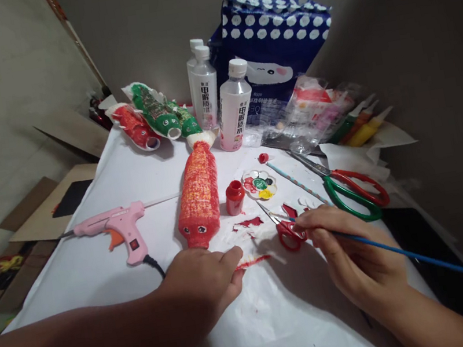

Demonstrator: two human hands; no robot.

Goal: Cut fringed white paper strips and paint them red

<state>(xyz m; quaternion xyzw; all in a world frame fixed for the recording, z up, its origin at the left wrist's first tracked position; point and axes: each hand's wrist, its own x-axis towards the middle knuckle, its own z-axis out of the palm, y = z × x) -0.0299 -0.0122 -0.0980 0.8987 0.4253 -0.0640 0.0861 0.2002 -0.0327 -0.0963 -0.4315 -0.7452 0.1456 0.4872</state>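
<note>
My right hand [361,255] grips a thin paintbrush [402,251] with a long blue handle, its tip end pointing left over small red-handled scissors [289,232]. In front of the mouth of a red and orange painted bottle fish [197,187], my left hand [208,277] is closed at the end of a narrow white strip with red paint [254,261]; its other fingers are hidden. Beyond lie red paper scraps [250,223], an uncapped red paint jar [234,197], its red cap [263,158] and a flower-shaped palette [260,185] with several colours.
A pink glue gun [119,226] with a cord lies left. Red fish [136,127] and green fish [155,112] stand at the back, near bottles [233,108] and a blue bag [275,37]. Large scissors [350,187], a patterned stick [297,182] and a black flat object [439,263] lie right.
</note>
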